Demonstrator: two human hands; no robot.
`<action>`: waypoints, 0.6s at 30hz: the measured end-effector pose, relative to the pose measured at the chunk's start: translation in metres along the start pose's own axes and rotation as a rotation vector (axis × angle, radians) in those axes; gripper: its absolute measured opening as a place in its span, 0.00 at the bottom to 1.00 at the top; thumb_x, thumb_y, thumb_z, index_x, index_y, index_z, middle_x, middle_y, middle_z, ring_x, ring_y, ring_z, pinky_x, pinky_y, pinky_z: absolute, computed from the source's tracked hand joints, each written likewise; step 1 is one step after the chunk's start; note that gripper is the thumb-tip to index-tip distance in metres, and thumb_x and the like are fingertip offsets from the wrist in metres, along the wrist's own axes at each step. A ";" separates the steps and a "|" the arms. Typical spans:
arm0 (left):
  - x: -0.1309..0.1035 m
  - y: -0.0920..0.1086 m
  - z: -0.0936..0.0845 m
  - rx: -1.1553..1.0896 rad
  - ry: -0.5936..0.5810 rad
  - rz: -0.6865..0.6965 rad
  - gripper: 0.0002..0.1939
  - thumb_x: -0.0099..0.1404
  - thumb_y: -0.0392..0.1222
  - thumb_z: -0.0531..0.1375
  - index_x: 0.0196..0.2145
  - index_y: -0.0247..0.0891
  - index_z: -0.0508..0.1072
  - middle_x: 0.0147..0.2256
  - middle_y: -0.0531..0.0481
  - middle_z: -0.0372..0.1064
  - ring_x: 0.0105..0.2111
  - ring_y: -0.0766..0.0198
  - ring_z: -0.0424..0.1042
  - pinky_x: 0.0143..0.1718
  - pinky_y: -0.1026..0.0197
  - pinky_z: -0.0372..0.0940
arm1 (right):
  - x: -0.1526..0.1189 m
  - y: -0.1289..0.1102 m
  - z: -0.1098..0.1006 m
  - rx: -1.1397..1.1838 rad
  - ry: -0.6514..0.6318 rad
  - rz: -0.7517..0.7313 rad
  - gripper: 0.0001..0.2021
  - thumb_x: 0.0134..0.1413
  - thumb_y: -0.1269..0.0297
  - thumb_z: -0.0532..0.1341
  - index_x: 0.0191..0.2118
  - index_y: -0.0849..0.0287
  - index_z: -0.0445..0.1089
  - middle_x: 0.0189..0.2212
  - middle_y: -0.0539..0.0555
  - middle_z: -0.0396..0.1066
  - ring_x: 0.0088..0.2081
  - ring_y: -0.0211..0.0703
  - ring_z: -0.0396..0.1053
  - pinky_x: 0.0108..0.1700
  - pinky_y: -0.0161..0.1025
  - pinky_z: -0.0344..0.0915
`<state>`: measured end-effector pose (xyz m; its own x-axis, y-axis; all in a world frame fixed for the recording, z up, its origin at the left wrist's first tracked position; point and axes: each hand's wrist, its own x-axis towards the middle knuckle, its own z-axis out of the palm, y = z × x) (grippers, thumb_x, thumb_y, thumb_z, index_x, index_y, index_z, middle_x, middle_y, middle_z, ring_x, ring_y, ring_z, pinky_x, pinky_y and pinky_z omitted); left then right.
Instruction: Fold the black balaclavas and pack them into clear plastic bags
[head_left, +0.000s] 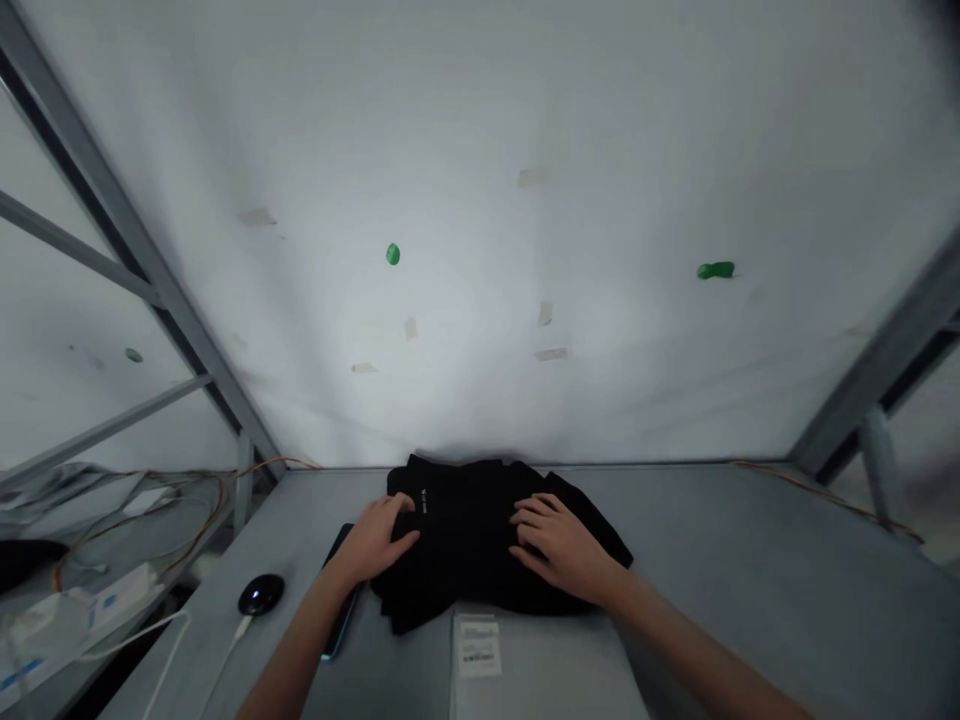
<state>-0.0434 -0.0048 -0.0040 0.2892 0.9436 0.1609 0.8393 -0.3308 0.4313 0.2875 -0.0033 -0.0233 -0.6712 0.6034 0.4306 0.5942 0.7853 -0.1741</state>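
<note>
A black cloth garment (pixel 465 540) with small white print near its left edge lies on the grey tabletop (pixel 712 560). It appears folded or bunched, and I cannot tell which kind of garment it is. My left hand (pixel 379 537) rests on its left edge with thumb and fingers apart. On the right part of the cloth lies my right hand (pixel 556 545), palm down, fingers spread. Just in front of the garment is a clear plastic bag (pixel 559 670) bearing a white label (pixel 480 648); the cloth overlaps its far end.
A phone (pixel 341 620) lies partly beneath my left forearm. Left of it sits a round black device (pixel 261 595) with a white cable. A white power strip (pixel 97 615) and loose cables are at the far left. Behind the table stands a white wall (pixel 480 250) between metal posts.
</note>
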 end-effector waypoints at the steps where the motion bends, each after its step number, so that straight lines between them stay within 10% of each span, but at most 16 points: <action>1: 0.001 -0.002 -0.001 -0.006 -0.003 -0.008 0.16 0.60 0.47 0.63 0.46 0.42 0.70 0.42 0.47 0.72 0.45 0.52 0.71 0.51 0.47 0.64 | 0.002 0.000 0.001 -0.006 -0.005 0.019 0.08 0.63 0.64 0.59 0.32 0.56 0.69 0.38 0.52 0.74 0.48 0.48 0.68 0.56 0.51 0.58; 11: -0.007 -0.002 -0.023 -0.276 -0.156 -0.087 0.12 0.54 0.50 0.66 0.32 0.41 0.72 0.32 0.54 0.73 0.37 0.58 0.71 0.43 0.56 0.67 | 0.005 0.001 0.014 -0.058 -0.028 0.047 0.07 0.64 0.66 0.57 0.42 0.55 0.72 0.39 0.55 0.71 0.43 0.50 0.68 0.49 0.49 0.62; 18: 0.000 0.000 -0.003 -0.459 0.060 -0.289 0.15 0.60 0.53 0.56 0.38 0.40 0.65 0.31 0.51 0.73 0.33 0.58 0.75 0.34 0.57 0.69 | 0.000 0.000 0.005 0.034 0.048 0.096 0.11 0.67 0.62 0.55 0.48 0.54 0.72 0.42 0.57 0.71 0.46 0.51 0.68 0.51 0.51 0.63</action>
<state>-0.0446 -0.0050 -0.0012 0.0383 0.9990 0.0229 0.5896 -0.0411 0.8067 0.2848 -0.0026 -0.0280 -0.5892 0.6694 0.4524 0.6387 0.7289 -0.2466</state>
